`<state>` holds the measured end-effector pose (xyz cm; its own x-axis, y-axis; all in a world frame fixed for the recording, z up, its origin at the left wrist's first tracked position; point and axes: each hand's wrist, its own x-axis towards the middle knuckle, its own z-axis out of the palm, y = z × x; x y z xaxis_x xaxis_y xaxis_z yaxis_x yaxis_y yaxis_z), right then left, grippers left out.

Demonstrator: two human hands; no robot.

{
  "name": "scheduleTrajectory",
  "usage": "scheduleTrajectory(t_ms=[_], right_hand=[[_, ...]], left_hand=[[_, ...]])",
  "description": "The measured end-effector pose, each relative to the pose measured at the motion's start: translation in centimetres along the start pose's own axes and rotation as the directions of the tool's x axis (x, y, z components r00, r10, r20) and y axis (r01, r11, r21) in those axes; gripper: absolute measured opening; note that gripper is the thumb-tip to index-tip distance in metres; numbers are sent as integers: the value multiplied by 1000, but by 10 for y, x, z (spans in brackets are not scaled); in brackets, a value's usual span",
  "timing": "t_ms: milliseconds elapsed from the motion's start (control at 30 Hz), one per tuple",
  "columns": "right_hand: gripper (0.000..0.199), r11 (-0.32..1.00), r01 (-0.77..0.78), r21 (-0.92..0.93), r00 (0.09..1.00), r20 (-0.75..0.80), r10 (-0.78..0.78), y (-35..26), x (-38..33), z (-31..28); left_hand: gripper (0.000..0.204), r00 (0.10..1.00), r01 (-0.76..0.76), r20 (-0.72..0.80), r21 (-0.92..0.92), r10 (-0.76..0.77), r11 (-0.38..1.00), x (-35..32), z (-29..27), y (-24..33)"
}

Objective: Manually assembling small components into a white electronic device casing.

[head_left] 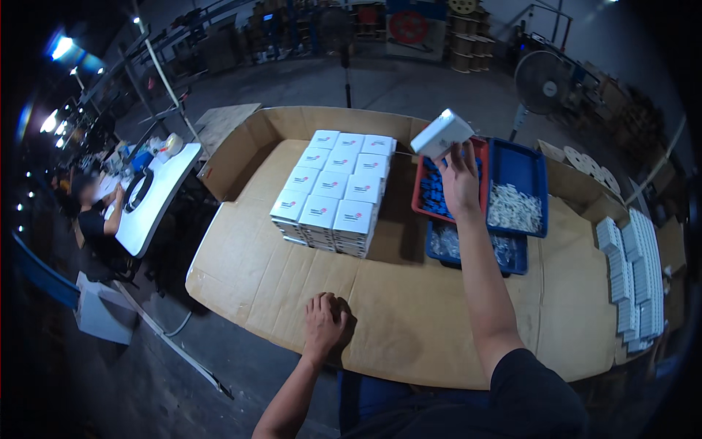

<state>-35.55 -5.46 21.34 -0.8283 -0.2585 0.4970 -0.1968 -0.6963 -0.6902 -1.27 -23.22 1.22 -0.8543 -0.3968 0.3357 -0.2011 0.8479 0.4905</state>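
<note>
The right hand [458,179] gripped a white box [441,134] aloft, seemingly mid-stacking; next, place it on the stack [333,192]. The left hand [325,325] rested curled, empty, on the surface [409,314].

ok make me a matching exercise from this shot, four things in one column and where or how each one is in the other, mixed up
Things:
1. right hand
2. left hand
3. stack of white boxes
4. red tray

Places or states:
A. resting on the cardboard near the table's front edge
B. raised, gripping a single white box
C. holds dark blue parts
D. stacked in rows mid-table

Pairs: 1-B, 2-A, 3-D, 4-C
</note>
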Motion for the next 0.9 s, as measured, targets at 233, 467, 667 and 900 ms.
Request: scheduleTrajectory(t_ms=[233, 467, 667, 900], right_hand=[[44, 1000, -25, -14, 998, 60, 26, -78, -105, -21], [34, 996, -34, 86, 996, 88, 26, -119, -199, -57], [34, 998, -27, 58, 994, 108, 21, -162, -255, -81], [29, 989, -44, -144, 991, 119, 62, -205, -314, -94]], left_hand=[[51, 999, -40, -1, 63, 40, 997, -8, 5, -2], [45, 983, -119, -124, 100, 131, 988, -11, 13, -5], [34, 932, -242, -241, 147, 272, 959, -22, 9, 15], [41, 945, 126, 266, -831, 188, 542, -66, 13, 197]])
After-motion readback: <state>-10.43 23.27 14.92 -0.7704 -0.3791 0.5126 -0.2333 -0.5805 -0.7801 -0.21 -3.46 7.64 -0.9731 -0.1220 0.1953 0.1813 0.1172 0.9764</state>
